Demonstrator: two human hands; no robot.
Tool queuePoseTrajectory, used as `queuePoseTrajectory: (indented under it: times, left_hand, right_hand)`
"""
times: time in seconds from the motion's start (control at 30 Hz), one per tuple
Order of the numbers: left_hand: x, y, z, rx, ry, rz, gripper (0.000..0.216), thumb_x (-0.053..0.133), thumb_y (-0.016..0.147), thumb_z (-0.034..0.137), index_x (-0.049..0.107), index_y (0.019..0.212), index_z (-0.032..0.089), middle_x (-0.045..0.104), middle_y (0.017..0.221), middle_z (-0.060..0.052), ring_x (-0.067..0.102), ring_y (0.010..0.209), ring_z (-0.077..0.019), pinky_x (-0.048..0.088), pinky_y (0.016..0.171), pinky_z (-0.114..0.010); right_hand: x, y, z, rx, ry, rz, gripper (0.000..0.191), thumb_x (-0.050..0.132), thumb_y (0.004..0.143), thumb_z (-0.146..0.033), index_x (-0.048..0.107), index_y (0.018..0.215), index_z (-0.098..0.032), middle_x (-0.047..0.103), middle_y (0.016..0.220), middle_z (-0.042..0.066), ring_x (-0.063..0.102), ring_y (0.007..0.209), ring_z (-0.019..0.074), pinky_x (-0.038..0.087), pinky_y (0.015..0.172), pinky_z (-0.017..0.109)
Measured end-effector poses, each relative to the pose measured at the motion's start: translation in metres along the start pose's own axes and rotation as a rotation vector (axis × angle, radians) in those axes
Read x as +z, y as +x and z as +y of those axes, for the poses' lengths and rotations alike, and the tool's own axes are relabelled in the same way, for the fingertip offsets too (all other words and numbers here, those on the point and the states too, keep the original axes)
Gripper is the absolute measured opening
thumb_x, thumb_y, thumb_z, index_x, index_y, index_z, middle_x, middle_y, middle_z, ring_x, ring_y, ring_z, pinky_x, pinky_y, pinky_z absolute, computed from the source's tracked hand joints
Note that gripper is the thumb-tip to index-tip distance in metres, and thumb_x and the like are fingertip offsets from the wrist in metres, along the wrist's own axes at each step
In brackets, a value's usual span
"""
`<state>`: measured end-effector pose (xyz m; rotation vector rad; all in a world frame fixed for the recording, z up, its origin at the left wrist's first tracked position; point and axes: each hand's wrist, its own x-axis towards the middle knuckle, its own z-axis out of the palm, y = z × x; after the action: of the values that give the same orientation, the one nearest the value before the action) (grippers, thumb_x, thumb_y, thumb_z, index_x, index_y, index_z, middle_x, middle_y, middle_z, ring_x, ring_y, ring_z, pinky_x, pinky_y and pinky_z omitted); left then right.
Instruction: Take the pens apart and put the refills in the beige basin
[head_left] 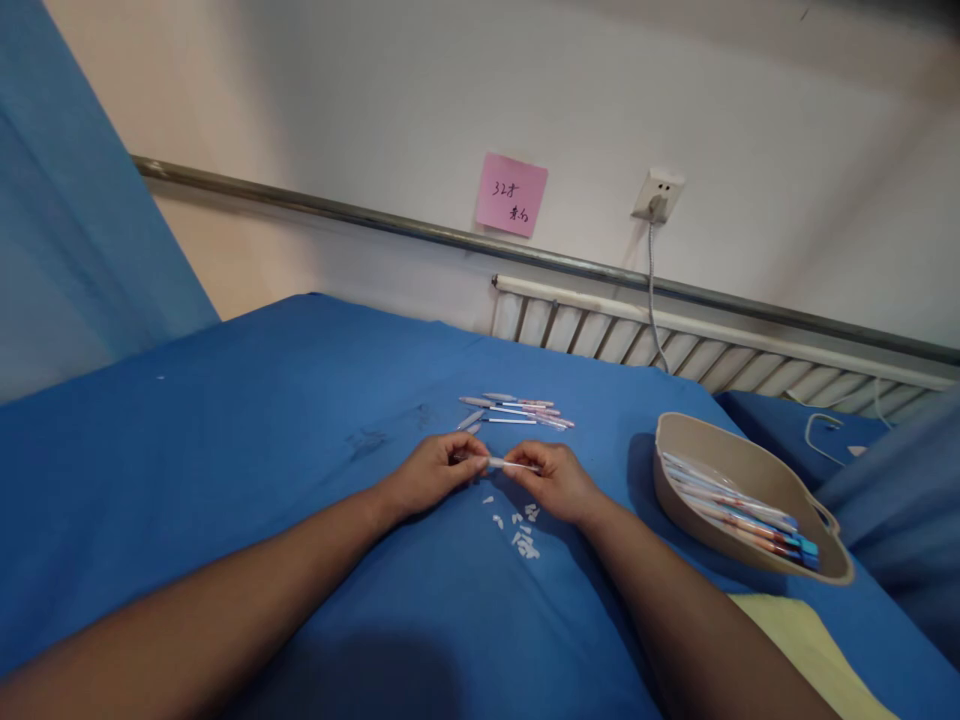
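Between my two hands, over the blue cloth, is a slim whitish pen (497,462), mostly covered by my fingers. My left hand (439,470) pinches its left end between thumb and fingers. The right part is pinched by my right hand (555,480), a short way from the left fingertips. Just beyond the hands lie several slim pens (517,408) side by side, whitish with pinkish ends. Nearer to me, small white scraps (525,542) are scattered on the cloth.
At the right stands a beige basket (679,510) with several pens (739,505) in it. A yellow cloth (806,640) lies in front of it. Blue cloth (285,400) covers the table. Behind are a radiator (592,330), a wall rail (375,220) and a plugged-in socket (660,190).
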<state>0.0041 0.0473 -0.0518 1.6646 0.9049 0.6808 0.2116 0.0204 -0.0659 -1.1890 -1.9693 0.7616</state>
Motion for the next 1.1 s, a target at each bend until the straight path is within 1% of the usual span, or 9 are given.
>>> queuePoseTrajectory:
  times: [0.13,0.3,0.5,0.57,0.67,0.73,0.83,0.97,1.1]
  left_hand:
    - [-0.0022,0.0006,-0.0016,0.059,0.018,0.006,0.024,0.066,0.074,0.035,0.062,0.085,0.014,0.061,0.074,-0.001,0.054,0.067,-0.0137,0.04,0.062,-0.023]
    - [-0.0019,0.0016,-0.0034,0.034,0.003,0.035,0.025,0.066,0.073,0.035,0.062,0.086,0.014,0.061,0.074,-0.001,0.054,0.066,-0.0137,0.041,0.063,-0.024]
    - [-0.0012,0.0016,-0.0039,0.04,-0.027,0.058,0.024,0.069,0.069,0.03,0.061,0.085,0.014,0.059,0.072,0.0,0.052,0.065,-0.012,0.04,0.061,-0.022]
    - [-0.0006,0.0014,-0.0035,0.04,-0.054,0.086,0.029,0.07,0.068,0.031,0.06,0.09,0.014,0.059,0.074,0.0,0.052,0.066,-0.0118,0.041,0.061,-0.022]
    - [0.0006,0.0014,-0.0026,0.01,-0.096,0.09,0.035,0.065,0.074,0.038,0.058,0.099,0.014,0.061,0.076,-0.001,0.053,0.062,-0.0116,0.042,0.059,-0.023]
    - [0.0011,0.0015,-0.002,-0.014,-0.094,0.061,0.032,0.059,0.079,0.042,0.059,0.093,0.013,0.062,0.073,-0.002,0.052,0.058,-0.0111,0.042,0.057,-0.024]
    - [0.0008,0.0014,-0.0013,0.009,-0.053,0.05,0.027,0.063,0.076,0.039,0.061,0.083,0.013,0.061,0.071,-0.002,0.052,0.06,-0.0117,0.041,0.058,-0.023]
    - [-0.0002,0.0007,-0.0013,0.059,-0.026,0.064,0.022,0.068,0.072,0.032,0.063,0.082,0.014,0.06,0.072,-0.001,0.053,0.066,-0.0129,0.041,0.061,-0.023]
    - [-0.0001,0.0003,-0.0024,0.063,-0.016,0.069,0.021,0.068,0.071,0.032,0.062,0.081,0.014,0.059,0.071,-0.001,0.054,0.066,-0.013,0.042,0.062,-0.024]
  right_hand:
    - [-0.0007,-0.0008,-0.0016,-0.021,-0.003,-0.004,0.016,0.057,0.083,-0.032,0.066,0.082,-0.018,0.064,0.07,-0.002,0.054,0.062,0.0098,0.04,0.058,0.019]
    - [-0.0007,-0.0009,-0.001,-0.004,0.007,0.0,0.015,0.058,0.083,-0.031,0.064,0.083,-0.018,0.061,0.067,-0.003,0.052,0.058,0.0089,0.038,0.054,0.019]
    - [-0.0003,-0.001,0.0004,-0.001,0.0,0.022,0.01,0.06,0.08,-0.028,0.061,0.081,-0.018,0.061,0.068,-0.003,0.051,0.059,0.009,0.038,0.055,0.019]
    - [0.0002,-0.001,0.001,-0.013,-0.001,0.031,0.009,0.06,0.08,-0.027,0.061,0.082,-0.018,0.061,0.069,-0.003,0.053,0.06,0.0093,0.039,0.056,0.019]
    - [0.0007,-0.001,0.0021,-0.037,-0.026,0.053,0.008,0.06,0.08,-0.026,0.061,0.083,-0.018,0.063,0.073,-0.002,0.055,0.063,0.01,0.04,0.058,0.02]
    - [0.0006,-0.0012,0.0022,-0.057,-0.057,0.066,0.007,0.06,0.08,-0.025,0.061,0.083,-0.019,0.063,0.073,-0.002,0.055,0.063,0.0101,0.04,0.058,0.02]
    - [-0.0005,-0.0015,0.0006,-0.086,-0.1,0.058,0.008,0.06,0.081,-0.025,0.062,0.083,-0.019,0.063,0.072,-0.002,0.055,0.062,0.0101,0.039,0.058,0.02]
    - [-0.0022,-0.0016,-0.0018,-0.089,-0.106,0.036,0.011,0.057,0.084,-0.028,0.063,0.083,-0.018,0.063,0.07,-0.002,0.055,0.061,0.0099,0.039,0.057,0.02]
    - [-0.0021,-0.0011,-0.0017,-0.026,-0.05,0.0,0.014,0.056,0.084,-0.031,0.062,0.081,-0.018,0.061,0.068,-0.003,0.053,0.059,0.0091,0.038,0.055,0.019]
